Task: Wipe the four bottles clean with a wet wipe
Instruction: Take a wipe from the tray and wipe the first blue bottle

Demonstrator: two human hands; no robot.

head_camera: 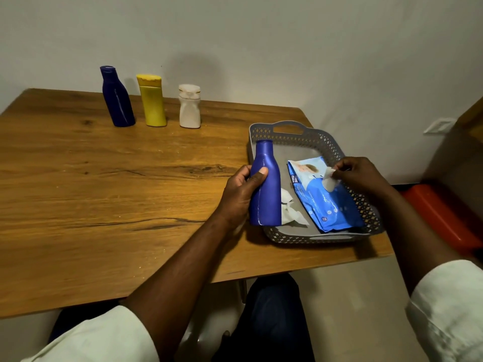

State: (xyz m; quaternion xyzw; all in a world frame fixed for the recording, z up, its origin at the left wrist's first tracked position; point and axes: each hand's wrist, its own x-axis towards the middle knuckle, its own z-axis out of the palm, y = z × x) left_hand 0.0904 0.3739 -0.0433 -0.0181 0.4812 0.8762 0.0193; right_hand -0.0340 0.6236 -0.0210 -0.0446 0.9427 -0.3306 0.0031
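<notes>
Left hand (236, 197) grip clamped round blue bottle (266, 184) at basket (308, 138); right hand (359, 176) pinches wipe (329, 178) from blue pack (324, 202), label unreadable.

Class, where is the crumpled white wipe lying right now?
In the head view it lies inside the grey basket at the table's right, between the blue bottle and the blue wipes pack.

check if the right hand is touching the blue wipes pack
Touching. The head view shows the right hand pinching the white flap on top of the blue wipes pack in the grey basket.
</notes>
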